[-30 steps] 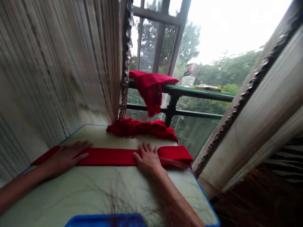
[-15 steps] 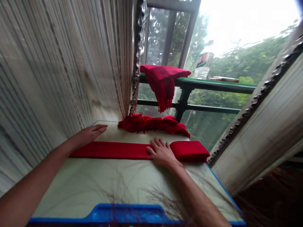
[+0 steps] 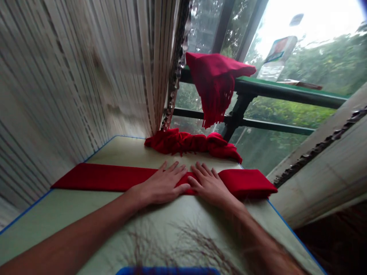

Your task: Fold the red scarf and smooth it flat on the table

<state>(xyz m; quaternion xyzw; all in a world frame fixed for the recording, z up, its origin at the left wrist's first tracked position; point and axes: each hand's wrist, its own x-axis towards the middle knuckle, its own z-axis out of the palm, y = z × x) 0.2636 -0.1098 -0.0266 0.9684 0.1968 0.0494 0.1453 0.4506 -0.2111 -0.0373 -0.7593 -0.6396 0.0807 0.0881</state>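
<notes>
Both hands lie open, the left hand (image 3: 160, 186) and right hand (image 3: 210, 184) spread flat on the folded red scarf (image 3: 100, 177) beneath them, an even palm pressure that best smooths its band against the surface (image 3: 123, 151).

Single head-worn camera, set above the person and angled forward and down, close over the left hand (image 3: 160, 185) and right hand (image 3: 210, 183) at 12 o'clock from frame bottom. Faces a window: green-topped railing (image 3: 286, 89) at 1 o'clock, curtain (image 3: 71, 84) at 10 o'clock, tabletop (image 3: 123, 151) from 6 o'clock. Edges look bent, probably wide-angle lens.
</notes>
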